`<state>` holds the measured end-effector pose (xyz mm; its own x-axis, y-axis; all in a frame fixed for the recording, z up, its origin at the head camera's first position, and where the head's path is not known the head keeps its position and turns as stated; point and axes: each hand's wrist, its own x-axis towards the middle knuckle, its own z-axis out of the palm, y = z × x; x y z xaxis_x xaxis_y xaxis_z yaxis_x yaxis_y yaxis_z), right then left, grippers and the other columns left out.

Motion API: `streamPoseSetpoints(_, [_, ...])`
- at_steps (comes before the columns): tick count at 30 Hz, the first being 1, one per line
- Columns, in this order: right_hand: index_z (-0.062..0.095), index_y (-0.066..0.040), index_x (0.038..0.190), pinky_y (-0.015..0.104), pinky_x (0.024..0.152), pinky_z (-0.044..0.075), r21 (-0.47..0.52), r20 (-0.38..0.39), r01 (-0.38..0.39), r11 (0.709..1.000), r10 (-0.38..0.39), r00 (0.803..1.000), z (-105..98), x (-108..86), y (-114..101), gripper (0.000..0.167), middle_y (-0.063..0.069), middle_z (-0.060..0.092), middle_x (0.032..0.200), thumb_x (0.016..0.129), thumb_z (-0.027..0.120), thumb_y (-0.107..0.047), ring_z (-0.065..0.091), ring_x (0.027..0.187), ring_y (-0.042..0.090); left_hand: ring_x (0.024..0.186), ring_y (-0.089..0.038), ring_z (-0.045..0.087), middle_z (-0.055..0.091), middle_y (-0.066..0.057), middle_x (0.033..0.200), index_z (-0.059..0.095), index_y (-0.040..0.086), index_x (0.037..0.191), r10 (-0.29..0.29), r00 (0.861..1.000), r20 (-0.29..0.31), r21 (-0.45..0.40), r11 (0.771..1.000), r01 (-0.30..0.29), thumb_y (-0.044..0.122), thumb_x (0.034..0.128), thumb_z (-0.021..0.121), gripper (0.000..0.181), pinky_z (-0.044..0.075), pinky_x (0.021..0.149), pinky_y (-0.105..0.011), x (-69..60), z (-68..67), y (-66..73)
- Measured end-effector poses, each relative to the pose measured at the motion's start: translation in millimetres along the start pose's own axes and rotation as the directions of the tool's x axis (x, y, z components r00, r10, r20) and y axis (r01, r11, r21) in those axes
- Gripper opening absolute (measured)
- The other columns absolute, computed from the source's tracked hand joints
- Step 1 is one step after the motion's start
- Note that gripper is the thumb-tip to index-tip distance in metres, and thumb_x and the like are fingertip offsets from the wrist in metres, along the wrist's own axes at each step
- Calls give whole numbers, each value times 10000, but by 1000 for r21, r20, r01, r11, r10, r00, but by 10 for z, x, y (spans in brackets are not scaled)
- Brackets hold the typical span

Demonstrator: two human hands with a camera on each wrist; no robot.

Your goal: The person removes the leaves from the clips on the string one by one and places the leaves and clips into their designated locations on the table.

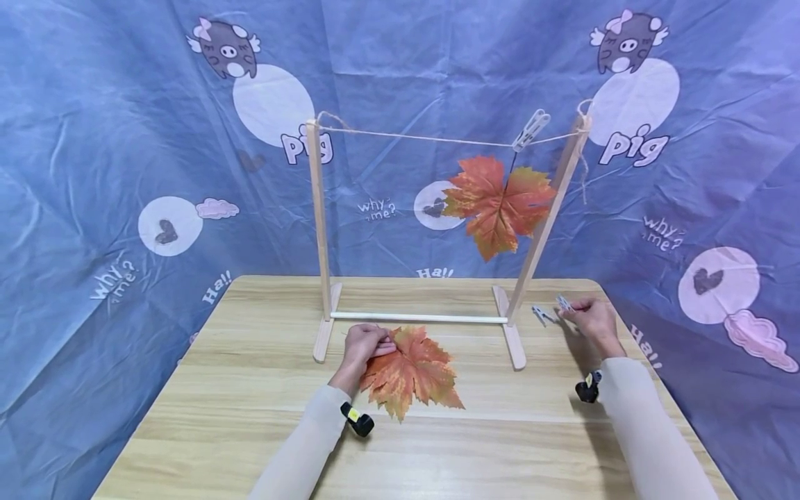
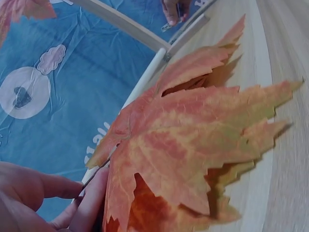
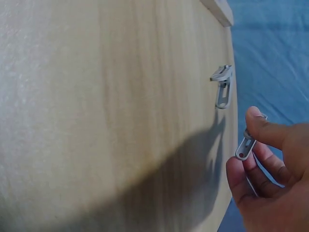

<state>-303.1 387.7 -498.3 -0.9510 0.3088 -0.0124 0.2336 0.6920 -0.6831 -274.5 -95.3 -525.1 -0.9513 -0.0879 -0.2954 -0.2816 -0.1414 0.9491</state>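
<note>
My left hand (image 1: 364, 345) pinches the thin stem of an orange-red artificial maple leaf (image 1: 412, 371), whose blade spreads over the table. In the left wrist view the stem (image 2: 100, 172) runs between thumb and fingers; whether a second leaf lies beneath is unclear. Off to the right, my right hand (image 1: 596, 325) holds a pale grey clothespin (image 3: 245, 146) between thumb and fingers, just above the table. Another clothespin (image 1: 542, 316) lies beside it. A similar leaf (image 1: 500, 201) hangs by its stem from a third clothespin (image 1: 531, 130) on the string.
A wooden frame stands at the back, with a left post (image 1: 319, 222), a right post (image 1: 553, 222) and a white crossbar (image 1: 419, 318). Twine (image 1: 419, 137) stretches between the post tops. Blue printed cloth (image 1: 400, 69) hangs behind the wooden table (image 1: 475, 451).
</note>
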Motion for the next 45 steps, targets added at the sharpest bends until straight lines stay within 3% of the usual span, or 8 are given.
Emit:
streamPoseSetpoints(7, [684,107,1166,349,727,464,-30,-6,-60,998,60,998,13,-48,66,432,323,709,1161,939,800,-241,627,964,387,629,-192,784,726,-92,708,695,-140,1041,14,1000,-10,40,999,-14,-11,982,654,147,670,653,-284,-11,-62,9])
streamPoseSetpoints(12, [680,96,1169,377,737,477,-37,1,-95,995,95,995,36,-63,108,425,334,690,1189,958,777,-260,618,988,416,545,-143,749,721,-77,658,707,-142,1029,6,1000,-10,68,998,-5,10,999,653,164,653,603,-250,-13,-95,20])
streamPoseSetpoints(18, [635,89,1202,568,931,504,-32,-2,-113,993,113,994,71,-56,109,408,343,651,1250,1002,721,-256,595,1115,497,510,-132,731,718,-95,641,697,-143,1016,0,1000,5,58,998,-1,51,999,677,196,644,570,-249,-12,-125,19])
streamPoseSetpoints(21, [625,83,1223,590,987,494,-41,0,-116,992,116,993,79,-55,105,418,342,639,1282,1018,686,-276,581,1159,510,519,-136,736,719,-98,648,698,-153,1037,-1,1000,11,58,998,0,62,1000,674,219,648,579,-254,-9,-137,15])
streamPoseSetpoints(31, [678,87,1155,435,789,492,-41,-71,-78,996,75,995,84,-76,92,356,322,696,1159,1014,597,-229,628,1047,469,530,-106,699,710,-93,735,633,-175,1193,20,999,-32,65,998,-17,27,1022,570,272,627,539,-222,36,-153,77])
streamPoseSetpoints(34, [676,75,1180,454,822,498,-13,-119,-89,996,87,989,74,-71,48,365,314,691,1167,1024,568,-236,624,1055,455,515,-72,652,707,-107,758,633,-143,1149,54,996,-65,70,996,-50,12,999,591,220,584,490,-192,52,-156,135])
streamPoseSetpoints(39, [659,28,1250,604,1061,470,45,-179,-119,992,126,976,4,-63,-78,443,309,658,1280,1056,527,-348,575,1229,499,554,-71,629,706,-145,828,641,-68,1051,136,982,-130,80,989,-126,-13,956,624,111,571,520,-190,58,-160,292])
streamPoseSetpoints(45, [677,6,1176,571,1014,469,69,-254,-64,996,79,964,-74,-28,-249,476,277,670,1188,1057,513,-425,590,1201,486,599,-72,649,673,-68,807,650,-77,1064,199,971,-135,79,979,-190,-29,942,607,138,606,578,-185,58,-174,547])
